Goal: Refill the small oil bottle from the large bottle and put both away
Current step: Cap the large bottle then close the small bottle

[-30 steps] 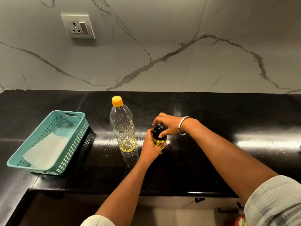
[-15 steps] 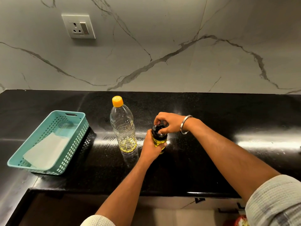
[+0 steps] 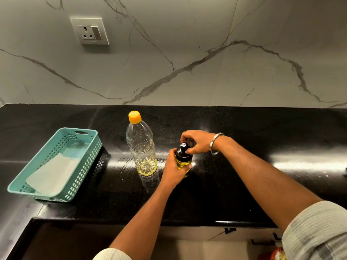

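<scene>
The small oil bottle (image 3: 183,162), with yellow oil inside and a black cap, stands on the black counter (image 3: 244,194) near the middle. My left hand (image 3: 173,169) grips its body from the left. My right hand (image 3: 195,141) pinches the black cap (image 3: 183,150) from above and behind, fingers curled round it. Just to the left stands the large clear plastic bottle (image 3: 140,147) with an orange cap (image 3: 134,116), upright, with a little yellow oil at its bottom. It is apart from both hands.
A teal perforated basket (image 3: 88,166) with a white sheet in its bottom sits at the counter's left. A marble wall with a power socket (image 3: 89,30) rises behind. The counter's front edge runs below my forearms, and its left part turns toward me.
My right hand's fingers have shifted round the small bottle's cap, exposing more of its top. The left hand keeps its grip and both bottles stay in place.
</scene>
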`<state>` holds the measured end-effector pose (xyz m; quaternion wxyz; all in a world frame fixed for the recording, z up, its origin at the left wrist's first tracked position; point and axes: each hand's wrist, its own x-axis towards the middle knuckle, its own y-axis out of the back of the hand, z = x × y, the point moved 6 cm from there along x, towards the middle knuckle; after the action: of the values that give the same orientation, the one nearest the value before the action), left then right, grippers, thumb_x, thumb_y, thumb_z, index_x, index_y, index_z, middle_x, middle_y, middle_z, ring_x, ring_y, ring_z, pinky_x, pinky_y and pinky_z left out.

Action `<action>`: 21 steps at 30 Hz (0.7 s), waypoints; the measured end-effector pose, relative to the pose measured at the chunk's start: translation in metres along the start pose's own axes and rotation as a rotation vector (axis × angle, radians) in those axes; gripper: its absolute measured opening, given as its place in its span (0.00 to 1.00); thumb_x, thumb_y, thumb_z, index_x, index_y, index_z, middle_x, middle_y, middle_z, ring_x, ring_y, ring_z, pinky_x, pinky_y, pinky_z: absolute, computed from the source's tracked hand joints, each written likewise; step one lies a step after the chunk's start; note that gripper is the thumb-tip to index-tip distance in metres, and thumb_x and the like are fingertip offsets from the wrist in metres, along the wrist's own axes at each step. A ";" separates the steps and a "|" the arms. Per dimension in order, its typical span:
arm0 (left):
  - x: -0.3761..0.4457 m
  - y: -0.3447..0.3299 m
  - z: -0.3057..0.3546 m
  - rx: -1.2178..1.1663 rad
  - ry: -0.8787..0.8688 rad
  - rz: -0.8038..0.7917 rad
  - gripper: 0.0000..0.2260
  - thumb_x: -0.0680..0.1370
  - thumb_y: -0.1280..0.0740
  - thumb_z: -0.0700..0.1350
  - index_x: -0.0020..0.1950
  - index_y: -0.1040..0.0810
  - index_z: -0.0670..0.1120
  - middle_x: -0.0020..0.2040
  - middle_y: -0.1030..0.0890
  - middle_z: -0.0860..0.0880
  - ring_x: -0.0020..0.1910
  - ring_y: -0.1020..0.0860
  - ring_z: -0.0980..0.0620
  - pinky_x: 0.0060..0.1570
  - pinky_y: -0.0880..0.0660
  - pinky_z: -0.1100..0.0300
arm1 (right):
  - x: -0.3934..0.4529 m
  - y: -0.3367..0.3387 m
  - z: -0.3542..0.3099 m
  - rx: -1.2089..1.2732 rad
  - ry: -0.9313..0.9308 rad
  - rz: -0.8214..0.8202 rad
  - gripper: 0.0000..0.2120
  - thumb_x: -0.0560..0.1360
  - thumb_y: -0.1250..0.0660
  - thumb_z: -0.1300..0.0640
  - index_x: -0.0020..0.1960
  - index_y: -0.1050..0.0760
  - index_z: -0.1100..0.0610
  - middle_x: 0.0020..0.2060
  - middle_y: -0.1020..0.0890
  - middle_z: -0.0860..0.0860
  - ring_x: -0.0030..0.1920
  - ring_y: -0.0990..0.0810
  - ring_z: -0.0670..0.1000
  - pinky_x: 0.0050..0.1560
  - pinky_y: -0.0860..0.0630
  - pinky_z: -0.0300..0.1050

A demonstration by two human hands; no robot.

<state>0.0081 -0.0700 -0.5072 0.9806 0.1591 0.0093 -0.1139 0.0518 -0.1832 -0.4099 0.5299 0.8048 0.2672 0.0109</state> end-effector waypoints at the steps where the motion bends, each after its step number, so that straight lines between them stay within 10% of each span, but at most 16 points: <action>1: 0.000 0.000 0.001 0.004 -0.001 0.001 0.25 0.71 0.25 0.43 0.63 0.34 0.50 0.57 0.23 0.51 0.57 0.24 0.55 0.56 0.26 0.58 | 0.000 0.000 0.000 -0.003 -0.001 -0.004 0.15 0.70 0.30 0.55 0.54 0.30 0.51 0.48 0.26 0.47 0.45 0.25 0.48 0.43 0.26 0.39; 21: -0.003 0.001 0.006 0.004 0.039 0.001 0.25 0.71 0.25 0.42 0.63 0.34 0.49 0.57 0.24 0.52 0.54 0.25 0.58 0.43 0.31 0.71 | 0.003 0.002 -0.013 -0.196 0.026 -0.057 0.15 0.73 0.30 0.55 0.59 0.24 0.53 0.54 0.22 0.50 0.54 0.23 0.50 0.55 0.24 0.45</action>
<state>0.0053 -0.0698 -0.5008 0.9800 0.1632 0.0280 -0.1105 0.0517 -0.1713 -0.4030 0.6024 0.7411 0.2945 0.0324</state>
